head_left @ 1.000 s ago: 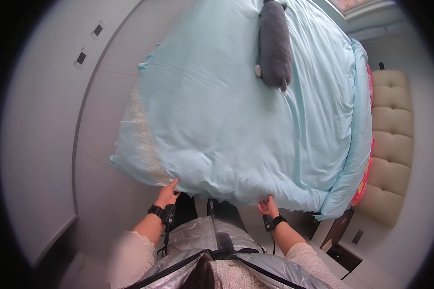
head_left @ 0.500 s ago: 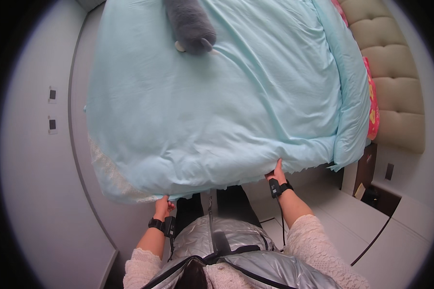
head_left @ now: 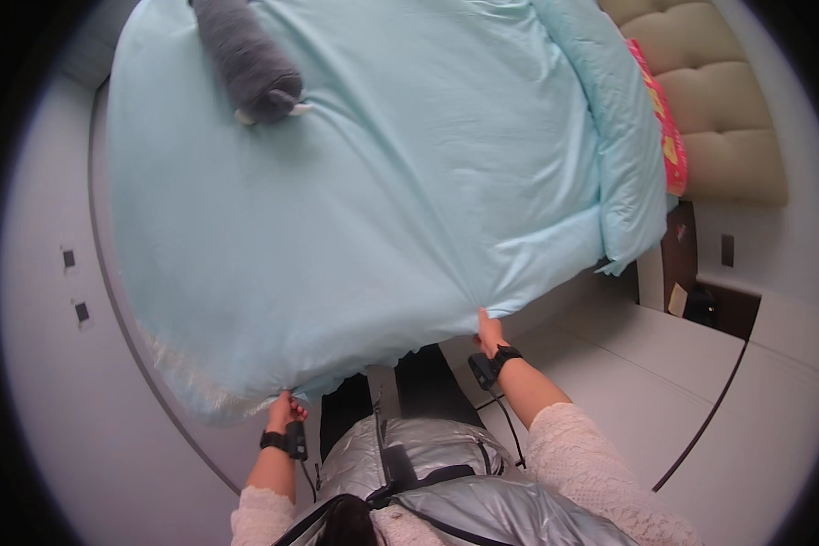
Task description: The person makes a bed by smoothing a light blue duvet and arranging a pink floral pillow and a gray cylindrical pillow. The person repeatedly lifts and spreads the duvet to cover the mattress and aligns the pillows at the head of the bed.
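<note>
A light blue duvet [head_left: 337,227] spreads over the bed, with a lacy patch at its near left corner. My left hand [head_left: 285,409] pinches the near edge beside that patch. Farther right, my right hand [head_left: 489,333] grips the same edge, and creases fan out from its fingers across the cloth. Between the hands the ruffled edge hangs in front of my legs. On top of the duvet, at the far left, lies a long grey plush toy [head_left: 250,68] with small white parts at its near end.
Beyond the duvet's rolled right side are a red patterned pillow [head_left: 662,123] and a beige tufted headboard [head_left: 719,100]. A dark brown nightstand [head_left: 733,314] stands at the right. The wall on the left carries two small dark squares [head_left: 69,259]. Pale tiles [head_left: 610,391] cover the floor.
Both hands have drawn the duvet edge slightly left and toward me. The cloth is pulled tauter, with sharper creases at my right hand. The plush toy now appears farther left in view.
</note>
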A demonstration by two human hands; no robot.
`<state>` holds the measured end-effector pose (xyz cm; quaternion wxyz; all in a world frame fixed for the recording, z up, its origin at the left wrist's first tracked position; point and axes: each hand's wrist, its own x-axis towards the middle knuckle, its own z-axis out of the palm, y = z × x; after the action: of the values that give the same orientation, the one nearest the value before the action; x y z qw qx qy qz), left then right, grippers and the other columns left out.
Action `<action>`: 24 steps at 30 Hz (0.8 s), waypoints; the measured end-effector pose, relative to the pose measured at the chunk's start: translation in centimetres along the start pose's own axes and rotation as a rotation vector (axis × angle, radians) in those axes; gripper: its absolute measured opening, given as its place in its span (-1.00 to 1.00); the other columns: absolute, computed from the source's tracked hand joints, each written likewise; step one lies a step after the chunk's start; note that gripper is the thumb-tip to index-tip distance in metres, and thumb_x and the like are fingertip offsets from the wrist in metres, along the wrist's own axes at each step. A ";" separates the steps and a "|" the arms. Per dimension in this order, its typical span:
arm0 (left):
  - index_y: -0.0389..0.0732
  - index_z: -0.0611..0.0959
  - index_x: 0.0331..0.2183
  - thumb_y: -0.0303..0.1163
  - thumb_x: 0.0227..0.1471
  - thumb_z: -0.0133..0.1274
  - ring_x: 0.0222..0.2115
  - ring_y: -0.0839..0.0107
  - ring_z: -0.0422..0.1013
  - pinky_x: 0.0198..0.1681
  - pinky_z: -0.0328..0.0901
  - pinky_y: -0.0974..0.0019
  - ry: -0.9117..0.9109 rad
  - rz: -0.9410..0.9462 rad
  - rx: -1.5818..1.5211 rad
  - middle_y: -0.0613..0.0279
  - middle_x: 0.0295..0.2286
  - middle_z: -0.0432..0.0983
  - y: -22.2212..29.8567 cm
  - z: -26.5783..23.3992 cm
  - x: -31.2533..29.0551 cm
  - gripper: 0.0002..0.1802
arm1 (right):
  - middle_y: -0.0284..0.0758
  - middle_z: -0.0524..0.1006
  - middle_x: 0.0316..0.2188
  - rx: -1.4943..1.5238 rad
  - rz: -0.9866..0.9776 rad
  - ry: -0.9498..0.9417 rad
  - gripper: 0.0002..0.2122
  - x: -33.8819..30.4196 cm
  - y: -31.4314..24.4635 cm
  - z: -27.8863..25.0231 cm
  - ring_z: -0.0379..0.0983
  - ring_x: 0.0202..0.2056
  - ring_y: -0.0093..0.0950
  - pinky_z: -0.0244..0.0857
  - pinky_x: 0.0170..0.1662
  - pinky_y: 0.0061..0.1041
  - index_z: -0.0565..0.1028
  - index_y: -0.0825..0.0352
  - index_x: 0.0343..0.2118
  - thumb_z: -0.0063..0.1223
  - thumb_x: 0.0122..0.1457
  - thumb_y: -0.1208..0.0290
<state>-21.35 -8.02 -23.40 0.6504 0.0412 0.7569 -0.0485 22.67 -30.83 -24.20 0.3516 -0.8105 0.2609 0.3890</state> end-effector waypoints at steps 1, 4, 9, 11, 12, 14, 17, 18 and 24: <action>-0.12 0.29 -0.71 -0.09 -0.14 -0.05 -0.77 0.37 0.15 -0.65 0.18 0.24 -0.064 -0.077 -0.047 0.30 -0.83 0.07 0.8 -0.2 -0.7 -0.63 | -0.32 0.36 -0.51 0.064 0.038 -0.028 -0.56 -0.3 -0.3 -0.2 0.26 -0.59 -0.47 0.12 -0.62 -0.48 0.32 0.36 -0.32 -0.18 0.04 -0.03; -0.08 0.27 -0.78 0.09 -0.19 -0.04 -0.75 0.32 0.13 -0.59 0.14 0.22 -0.223 -0.136 0.008 0.30 -0.84 0.09 3.1 0.3 -3.2 -0.50 | -0.32 0.36 -0.36 0.333 0.012 -0.097 -0.49 -0.6 -0.8 -2.1 0.29 -0.41 -0.45 0.18 -0.43 -0.41 0.26 0.30 -0.19 -0.23 0.03 -0.11; -0.14 0.41 -0.57 0.24 -0.25 -0.06 -0.74 0.43 0.20 -0.60 0.19 0.27 -0.108 0.125 0.254 0.33 -0.73 0.27 6.0 3.0 -6.5 -0.43 | -0.30 0.28 -0.14 0.599 -0.016 0.036 -0.47 2.0 -1.6 -6.7 0.23 -0.20 -0.43 0.13 -0.18 -0.35 0.15 0.21 -0.01 -0.35 0.08 -0.09; -0.15 0.41 -0.54 0.25 -0.25 -0.06 -0.74 0.46 0.21 -0.61 0.20 0.29 -0.129 0.140 0.229 0.36 -0.72 0.28 6.5 4.8 -6.4 -0.42 | -0.34 0.30 -0.15 0.591 -0.011 0.014 -0.55 4.0 -2.6 -7.3 0.25 -0.22 -0.46 0.16 -0.21 -0.42 0.20 0.18 -0.05 -0.34 0.11 -0.03; -0.14 0.41 -0.55 0.24 -0.24 -0.06 -0.74 0.46 0.20 -0.62 0.20 0.30 -0.127 0.136 0.206 0.38 -0.72 0.28 6.5 5.5 -6.2 -0.43 | -0.39 0.33 -0.18 0.596 -0.035 -0.076 -0.56 4.9 -3.1 -7.3 0.25 -0.21 -0.49 0.16 -0.21 -0.42 0.21 0.18 -0.06 -0.32 0.10 -0.03; -0.13 0.40 -0.58 0.22 -0.22 -0.06 -0.74 0.47 0.20 -0.63 0.19 0.32 -0.109 0.136 0.190 0.40 -0.73 0.27 6.2 6.6 -5.4 -0.46 | -0.41 0.32 -0.18 0.560 0.031 -0.152 -0.53 6.2 -4.2 -6.7 0.22 -0.18 -0.48 0.13 -0.14 -0.39 0.21 0.19 -0.06 -0.26 0.07 -0.04; -0.09 0.37 -0.63 0.16 -0.17 -0.06 -0.76 0.48 0.17 -0.67 0.14 0.36 -0.061 0.134 0.189 0.42 -0.75 0.25 5.8 7.1 -3.9 -0.51 | -0.39 0.31 -0.16 0.567 0.040 -0.135 -0.45 7.1 -5.4 -5.9 0.21 -0.15 -0.46 0.12 -0.12 -0.37 0.20 0.24 -0.05 -0.21 0.03 -0.10; -0.08 0.35 -0.65 0.14 -0.15 -0.06 -0.76 0.48 0.16 -0.68 0.12 0.38 -0.040 0.129 0.179 0.42 -0.76 0.24 5.9 7.1 -3.3 -0.53 | -0.41 0.32 -0.17 0.569 0.071 -0.114 -0.46 7.3 -5.7 -5.7 0.20 -0.13 -0.47 0.10 -0.12 -0.38 0.23 0.23 -0.06 -0.21 0.02 -0.12; -0.02 0.28 -0.73 0.16 -0.14 -0.08 -0.81 0.51 0.06 -0.73 0.00 0.43 -0.010 0.109 0.198 0.47 -0.83 0.12 6.8 5.7 0.6 -0.51 | -0.36 0.30 -0.10 0.806 0.140 -0.087 -0.38 7.8 -7.0 -5.7 0.16 -0.06 -0.40 0.06 -0.06 -0.31 0.21 0.29 -0.02 -0.22 0.00 -0.16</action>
<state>-15.05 -1.99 -25.00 0.6484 0.1462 0.7419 -0.0880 34.45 -32.09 -25.47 0.6244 -0.5709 0.4319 0.3125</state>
